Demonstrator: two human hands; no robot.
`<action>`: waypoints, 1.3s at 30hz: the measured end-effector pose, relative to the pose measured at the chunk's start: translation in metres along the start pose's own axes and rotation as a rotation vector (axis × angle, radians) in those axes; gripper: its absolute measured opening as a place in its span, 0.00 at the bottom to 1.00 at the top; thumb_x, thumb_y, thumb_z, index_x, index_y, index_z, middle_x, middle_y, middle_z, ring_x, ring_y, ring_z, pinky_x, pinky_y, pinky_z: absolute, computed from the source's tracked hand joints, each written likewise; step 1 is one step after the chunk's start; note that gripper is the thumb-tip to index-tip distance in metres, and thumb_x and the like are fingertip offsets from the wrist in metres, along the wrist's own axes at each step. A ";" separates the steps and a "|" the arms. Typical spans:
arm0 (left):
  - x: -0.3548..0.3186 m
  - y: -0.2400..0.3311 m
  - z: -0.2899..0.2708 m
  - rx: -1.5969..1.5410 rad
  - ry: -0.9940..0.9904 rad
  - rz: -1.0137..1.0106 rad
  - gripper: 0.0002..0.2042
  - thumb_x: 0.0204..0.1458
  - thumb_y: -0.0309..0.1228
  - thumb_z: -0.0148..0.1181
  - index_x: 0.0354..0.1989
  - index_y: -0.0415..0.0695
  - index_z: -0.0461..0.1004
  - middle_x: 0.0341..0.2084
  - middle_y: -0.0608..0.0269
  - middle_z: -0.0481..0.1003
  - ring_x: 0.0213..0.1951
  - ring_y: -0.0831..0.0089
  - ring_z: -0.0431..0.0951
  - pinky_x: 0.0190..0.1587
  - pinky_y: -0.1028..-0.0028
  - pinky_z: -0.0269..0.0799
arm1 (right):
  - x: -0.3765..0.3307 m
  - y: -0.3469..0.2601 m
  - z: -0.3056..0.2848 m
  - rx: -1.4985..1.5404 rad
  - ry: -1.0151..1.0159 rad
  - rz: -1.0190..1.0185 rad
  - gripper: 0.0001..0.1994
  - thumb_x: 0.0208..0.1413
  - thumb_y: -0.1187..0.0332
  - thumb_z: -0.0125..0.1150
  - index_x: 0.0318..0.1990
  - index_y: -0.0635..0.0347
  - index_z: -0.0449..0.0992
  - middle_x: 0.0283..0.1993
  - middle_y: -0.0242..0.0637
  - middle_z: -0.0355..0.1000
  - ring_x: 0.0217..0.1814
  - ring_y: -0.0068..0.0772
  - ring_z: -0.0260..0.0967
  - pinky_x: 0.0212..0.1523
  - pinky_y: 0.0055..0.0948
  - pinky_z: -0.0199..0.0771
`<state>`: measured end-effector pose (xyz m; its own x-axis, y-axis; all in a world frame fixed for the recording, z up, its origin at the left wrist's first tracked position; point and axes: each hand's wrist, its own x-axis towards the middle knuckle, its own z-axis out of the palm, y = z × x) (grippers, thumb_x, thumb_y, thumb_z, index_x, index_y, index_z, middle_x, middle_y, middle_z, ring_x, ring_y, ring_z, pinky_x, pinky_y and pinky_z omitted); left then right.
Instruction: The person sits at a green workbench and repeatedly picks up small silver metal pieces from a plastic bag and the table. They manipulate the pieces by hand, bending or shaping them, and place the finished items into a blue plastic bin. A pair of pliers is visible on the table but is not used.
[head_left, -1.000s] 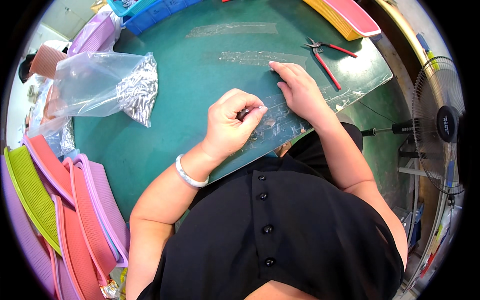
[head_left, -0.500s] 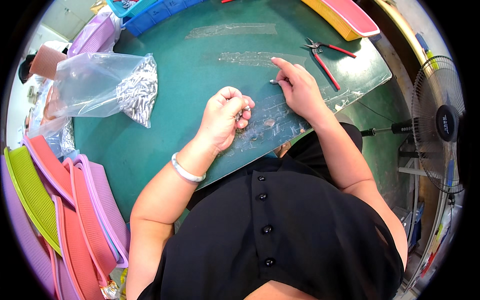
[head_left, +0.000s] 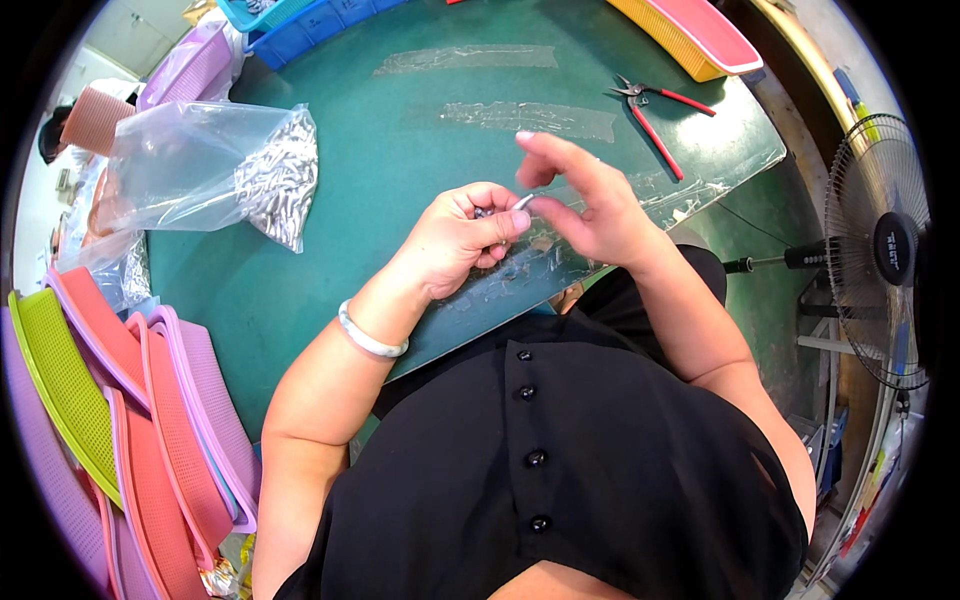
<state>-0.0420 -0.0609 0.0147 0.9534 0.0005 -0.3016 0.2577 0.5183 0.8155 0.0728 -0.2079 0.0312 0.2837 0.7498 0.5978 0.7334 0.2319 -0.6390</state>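
Note:
My left hand (head_left: 462,236) is curled shut around small metal parts, with a bit of dark metal showing at the knuckles. My right hand (head_left: 580,198) pinches a small silvery metal piece (head_left: 523,203) between thumb and finger, right against the left hand's fingertips. Both hands hover just above the near edge of the green table (head_left: 400,130), over patches of clear tape stuck to it. A white bangle (head_left: 370,338) is on my left wrist.
A clear plastic bag (head_left: 215,170) of small silver parts lies at the left. Red-handled pliers (head_left: 655,115) lie at the right. Coloured plastic baskets (head_left: 130,400) stack at the lower left, more at the top edge (head_left: 700,35). A fan (head_left: 885,250) stands at the right.
Both hands lifted off the table and came together; my right hand left the tabletop and now pinches a small metal piece against the left hand.

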 end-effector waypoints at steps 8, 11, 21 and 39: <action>0.000 -0.003 0.001 0.033 -0.013 0.107 0.09 0.51 0.30 0.57 0.38 0.40 0.72 0.19 0.70 0.66 0.21 0.84 0.63 0.20 0.86 0.55 | -0.019 0.019 -0.021 -0.539 -0.133 0.176 0.23 0.42 0.79 0.56 0.50 0.62 0.66 0.38 0.42 0.68 0.44 0.43 0.64 0.45 0.34 0.66; 0.001 -0.005 0.000 0.033 -0.058 0.146 0.10 0.52 0.31 0.57 0.40 0.41 0.72 0.20 0.69 0.66 0.22 0.83 0.64 0.20 0.86 0.55 | -0.024 0.022 -0.020 -0.483 -0.115 0.238 0.21 0.43 0.80 0.53 0.49 0.62 0.67 0.39 0.42 0.68 0.44 0.43 0.64 0.45 0.34 0.66; 0.000 -0.005 -0.001 -0.006 -0.117 0.175 0.11 0.53 0.32 0.55 0.42 0.41 0.72 0.21 0.67 0.67 0.22 0.83 0.63 0.21 0.85 0.55 | -0.024 0.024 -0.019 -0.525 0.025 0.135 0.19 0.45 0.82 0.50 0.48 0.63 0.67 0.41 0.43 0.69 0.44 0.44 0.65 0.45 0.35 0.67; 0.000 -0.003 0.001 -0.046 -0.101 0.116 0.11 0.55 0.31 0.52 0.42 0.38 0.70 0.21 0.67 0.68 0.21 0.83 0.64 0.20 0.86 0.56 | -0.029 0.030 -0.024 -0.439 0.102 0.179 0.20 0.42 0.83 0.53 0.47 0.60 0.68 0.31 0.39 0.68 0.34 0.40 0.66 0.36 0.32 0.67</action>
<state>-0.0425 -0.0627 0.0128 0.9879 -0.0220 -0.1538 0.1398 0.5585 0.8176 0.1009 -0.2375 0.0063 0.4721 0.6847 0.5552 0.8527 -0.1949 -0.4848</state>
